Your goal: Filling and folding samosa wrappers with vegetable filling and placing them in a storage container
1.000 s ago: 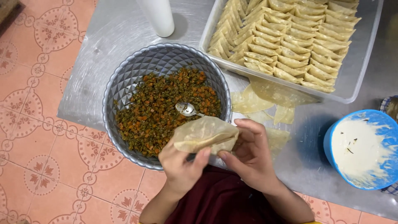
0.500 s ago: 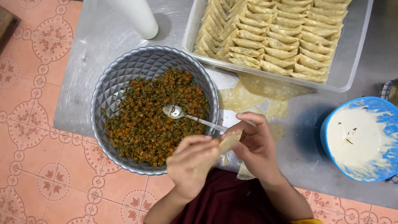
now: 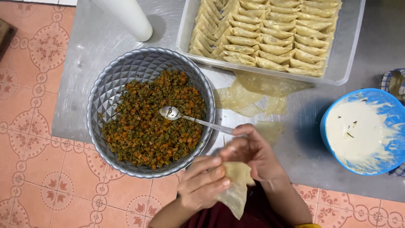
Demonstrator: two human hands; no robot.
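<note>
Tray [image 3: 348, 63] of folded pastries beside grey bowl [image 3: 105, 101] of chopped filling. Left hand [image 3: 202, 183] cupped round a pastry wrapper [image 3: 236, 185], now rolled rather than spread flat. Right hand [image 3: 253, 152] pinching the spoon [image 3: 173, 113], bowl-end newly lifted over filling.

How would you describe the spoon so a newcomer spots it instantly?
Start at the big grey faceted bowl of chopped orange-and-green filling on the metal table. The spoon lies over its right side, bowl end above the filling, handle running out over the rim to the right hand. It is the only shiny metal utensil; everything around it is pastry or plastic.
</note>
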